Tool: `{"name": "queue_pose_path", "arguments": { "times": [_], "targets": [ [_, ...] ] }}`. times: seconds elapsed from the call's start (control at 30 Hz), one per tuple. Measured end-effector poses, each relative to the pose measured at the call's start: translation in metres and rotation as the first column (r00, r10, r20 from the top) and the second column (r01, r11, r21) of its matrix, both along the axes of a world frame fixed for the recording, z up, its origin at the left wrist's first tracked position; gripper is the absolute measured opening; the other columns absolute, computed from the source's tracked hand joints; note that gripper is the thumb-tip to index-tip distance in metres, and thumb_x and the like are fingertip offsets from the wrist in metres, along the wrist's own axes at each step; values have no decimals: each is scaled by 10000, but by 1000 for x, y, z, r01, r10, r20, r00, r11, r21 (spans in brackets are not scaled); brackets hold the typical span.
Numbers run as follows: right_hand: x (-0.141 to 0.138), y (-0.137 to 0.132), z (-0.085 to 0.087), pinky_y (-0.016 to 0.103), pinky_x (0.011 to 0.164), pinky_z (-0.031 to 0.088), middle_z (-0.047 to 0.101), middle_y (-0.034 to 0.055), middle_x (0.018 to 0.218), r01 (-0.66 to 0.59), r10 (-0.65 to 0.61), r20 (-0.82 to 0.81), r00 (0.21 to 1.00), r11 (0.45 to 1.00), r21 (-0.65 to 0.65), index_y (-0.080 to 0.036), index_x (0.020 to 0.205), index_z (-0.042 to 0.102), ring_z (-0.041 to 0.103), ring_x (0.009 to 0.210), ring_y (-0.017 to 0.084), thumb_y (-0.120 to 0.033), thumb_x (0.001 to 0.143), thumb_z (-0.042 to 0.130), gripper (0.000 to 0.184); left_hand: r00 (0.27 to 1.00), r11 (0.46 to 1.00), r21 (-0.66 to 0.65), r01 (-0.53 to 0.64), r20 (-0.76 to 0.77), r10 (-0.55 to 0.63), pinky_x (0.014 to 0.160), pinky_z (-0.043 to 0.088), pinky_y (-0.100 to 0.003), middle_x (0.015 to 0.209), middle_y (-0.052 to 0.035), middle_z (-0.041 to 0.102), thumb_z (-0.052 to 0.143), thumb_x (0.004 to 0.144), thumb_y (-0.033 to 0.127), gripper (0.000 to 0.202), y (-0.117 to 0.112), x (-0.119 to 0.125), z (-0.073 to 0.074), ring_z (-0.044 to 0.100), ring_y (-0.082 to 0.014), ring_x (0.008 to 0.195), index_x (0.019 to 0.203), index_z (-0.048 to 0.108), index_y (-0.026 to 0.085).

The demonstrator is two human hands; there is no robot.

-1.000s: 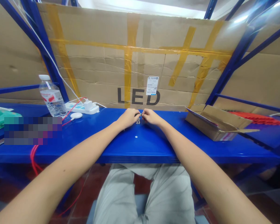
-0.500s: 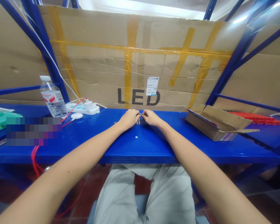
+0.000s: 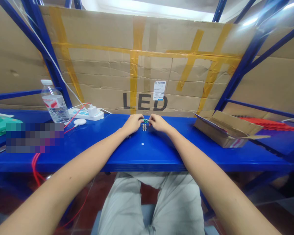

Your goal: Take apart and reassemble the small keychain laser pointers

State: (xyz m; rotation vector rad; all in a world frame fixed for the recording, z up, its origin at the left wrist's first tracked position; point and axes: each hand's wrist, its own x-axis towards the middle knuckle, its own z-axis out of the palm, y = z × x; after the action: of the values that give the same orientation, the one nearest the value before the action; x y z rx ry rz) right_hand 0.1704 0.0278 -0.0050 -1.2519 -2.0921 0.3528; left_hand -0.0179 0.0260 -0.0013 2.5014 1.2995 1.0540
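Note:
A small green and silvery piece (image 3: 146,120) spans the gap between my hands near the back of the blue table. My left hand (image 3: 134,123) has its fingertips closed on the left end. At the other end, my right hand (image 3: 157,122) pinches with thumb and fingers. What kind of piece it is cannot be made out. Several small shiny metal parts (image 3: 144,127) stand in two short columns just below the hands. A few more tiny metal parts (image 3: 128,136) show beside my left wrist, partly hidden by it.
An open cardboard box (image 3: 225,130) stands on the right, with red plastic pieces (image 3: 267,123) behind it. On the left are a water bottle (image 3: 54,104), a power strip (image 3: 84,113) and a white round device (image 3: 80,122). A large cardboard sheet (image 3: 100,75) backs the table.
My left hand has shifted slightly left, widening the gap between the hands. The green piece now shows between them, and more of the metal parts below are uncovered.

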Motion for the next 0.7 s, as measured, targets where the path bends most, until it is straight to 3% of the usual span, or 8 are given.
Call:
{"name": "queue_pose_path", "arguments": {
  "times": [0.13, 0.33, 0.43, 0.53, 0.7],
  "targets": [
    [6, 1, 2, 239, 588, 413, 669, -1, 685, -109, 69, -220, 973, 978, -176, -203, 792, 461, 542, 589, 122, -114, 905, 476, 145, 996, 997, -70, 26, 92, -19, 952, 488, -374, 1038, -73, 743, 567, 869, 144, 150, 5, -4, 1, 659, -243, 1016, 933, 693, 195],
    [9, -1, 7, 248, 526, 450, 683, 28, 657, -129, -17, -388, 921, 929, -347, -181, 950, 509, 584, 535, 136, -119, 895, 529, 85, 957, 990, -116, 80, 288, -44, 934, 490, -366, 1044, -86, 715, 591, 823, 94, 175, 15, -9, -2, 650, -207, 979, 971, 661, 156],
    [8, -7, 13, 240, 542, 451, 707, 46, 735, -104, -30, -381, 924, 940, -326, -161, 1056, 577, 615, 613, 146, -128, 839, 594, 220, 911, 979, -147, 139, 406, -69, 836, 510, -330, 927, -58, 709, 641, 799, 143, 150, 17, -9, -3, 652, -181, 871, 949, 648, 153],
    [7, -14, 20, 231, 552, 430, 713, 44, 821, -107, 34, -298, 954, 967, -233, -154, 955, 677, 598, 673, 144, -190, 809, 624, 160, 870, 969, -153, 194, 483, -97, 757, 504, -307, 787, -25, 688, 673, 789, 212, 125, 14, -8, -1, 645, -167, 772, 896, 647, 153],
    [2, -21, 23, 240, 582, 429, 720, 55, 814, -227, 167, -290, 942, 956, -187, -139, 832, 694, 608, 706, 152, -286, 847, 582, 186, 839, 952, -95, 291, 504, -206, 825, 499, -338, 854, -52, 727, 687, 781, 291, 147, 5, -5, 5, 657, -192, 844, 829, 696, 152]
  ]
}}
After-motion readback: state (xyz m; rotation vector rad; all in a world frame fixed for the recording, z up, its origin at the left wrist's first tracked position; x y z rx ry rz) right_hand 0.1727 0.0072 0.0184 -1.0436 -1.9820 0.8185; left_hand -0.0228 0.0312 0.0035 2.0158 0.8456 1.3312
